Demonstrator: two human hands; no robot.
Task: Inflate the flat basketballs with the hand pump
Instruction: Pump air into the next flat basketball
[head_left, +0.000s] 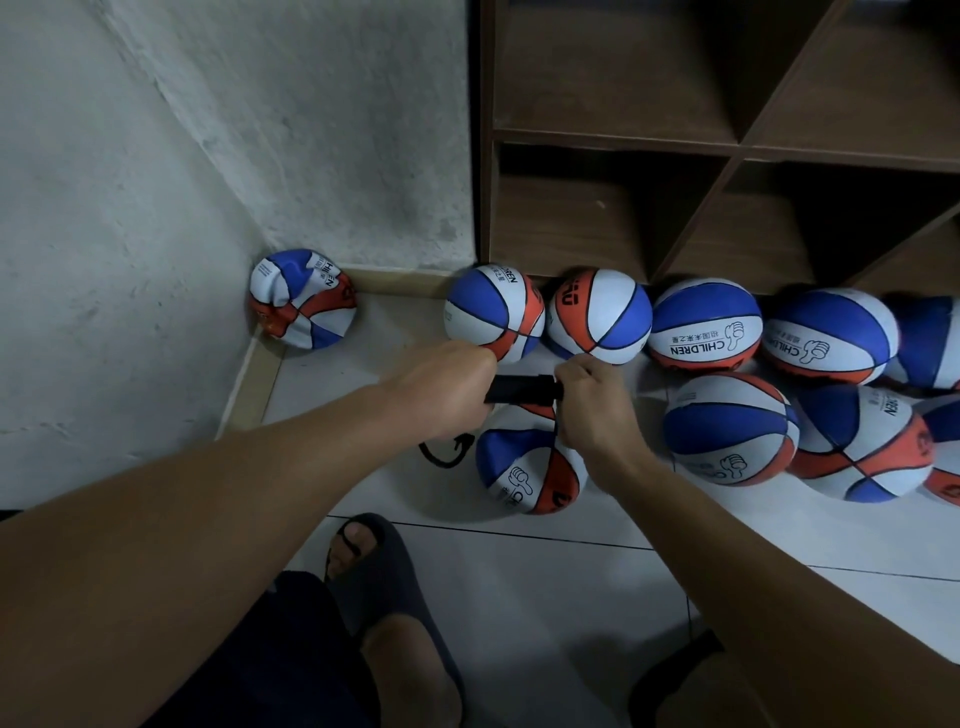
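A: Both hands are on the black pump (524, 388): the left hand (447, 387) grips one end, the right hand (592, 410) clutches the other, right above a half-soft ball (530, 467) on the tiled floor (519, 597).

B: A black hose (447, 452) curls beside that ball. In the corner slumps a crumpled ball (303, 299); round balls line the foot of the brown shelf (727, 150), and a sandalled foot (363, 545) sits below.

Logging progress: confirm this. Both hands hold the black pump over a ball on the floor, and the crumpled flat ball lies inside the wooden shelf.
One error. The head view shows the crumpled flat ball on the floor in the wall corner, left of the wooden shelf. Both the left hand and right hand hold the black pump.
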